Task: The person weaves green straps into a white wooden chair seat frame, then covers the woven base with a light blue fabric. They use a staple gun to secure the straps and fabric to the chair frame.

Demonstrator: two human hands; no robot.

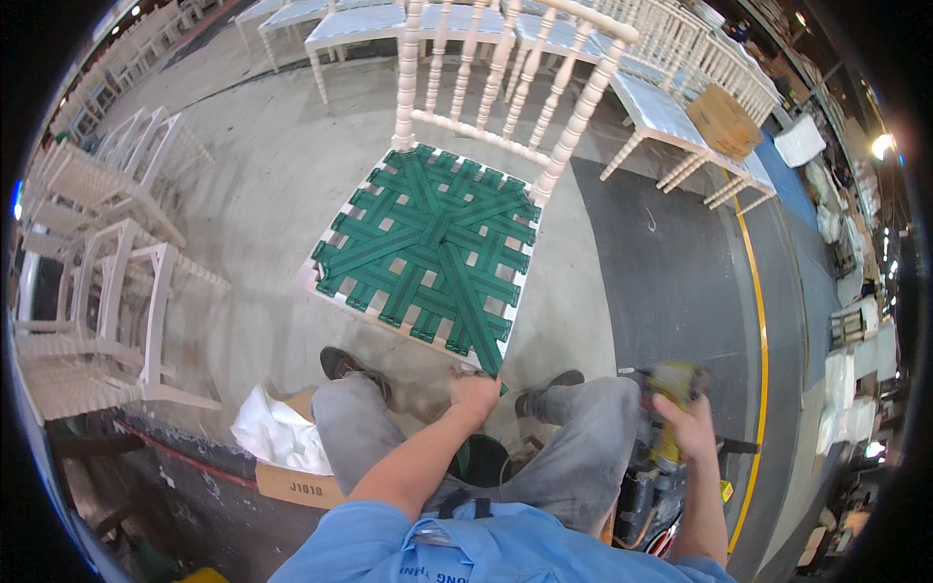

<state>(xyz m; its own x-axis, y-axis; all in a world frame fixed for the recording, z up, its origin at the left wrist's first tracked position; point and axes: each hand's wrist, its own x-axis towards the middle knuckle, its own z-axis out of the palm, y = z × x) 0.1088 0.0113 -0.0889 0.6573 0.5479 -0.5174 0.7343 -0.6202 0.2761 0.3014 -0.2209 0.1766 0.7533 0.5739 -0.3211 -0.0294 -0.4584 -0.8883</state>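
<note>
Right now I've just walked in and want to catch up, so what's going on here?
A seated person has the left hand at a chair's near right corner, by the end of a diagonal green strap; its grip isn't clear. The right hand holds a blurred yellow-and-dark power tool, away from the seat. Green straps crisscross that seat. More pale chairs stand around.

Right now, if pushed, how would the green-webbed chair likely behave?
The chair would probably move as one stiff piece, given its thick turned posts. Its tall back could tip it if pushed high. The green webbing, flat strips, likely flexes.
</note>
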